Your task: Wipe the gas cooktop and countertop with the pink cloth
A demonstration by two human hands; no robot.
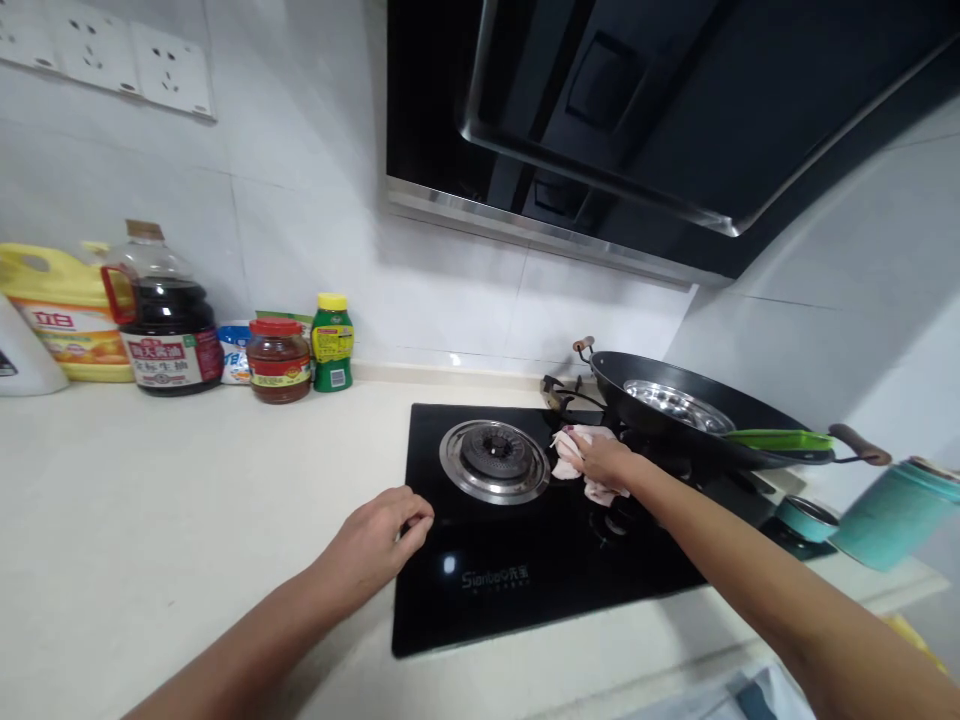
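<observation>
R hand (606, 462) grasping cloth (566, 465), pale pink, bunched under fingers; some fingertips hidden in folds. Cloth lies on black glass hob (442, 620), just R of the L burner (495, 455) (steel ring, dark center), L/front of wok (757, 400). Can't tell if cloth edge touches the ring. R forearm comes in from lower R, crosses front of hob.

L hand (391, 530) loosely clenched, fingers curled in, thumb near index. It's at L edge of hob, knuckles over counter (150, 500), fingertips over glass; contact w/ surface unclear.

Wok: big, black, wood handles, R part of hob, tilted in view. Steel dish (679, 405) inside; green tool (780, 440) along front rim. Pan stand (559, 393) behind hob, L of wok. Teal bin (896, 510) far R on counter, small teal pot (806, 520) just beside it, L.

Back of counter, L to R: white jug (22, 345) (cut by frame), yellow jug (75, 300), soy btl (169, 340), blue pkt (235, 350), red-lid jar (277, 365), green btl (332, 345) w/ yellow cap. Hood (600, 100) above hob; sockets (97, 50) on wall, upper L.
</observation>
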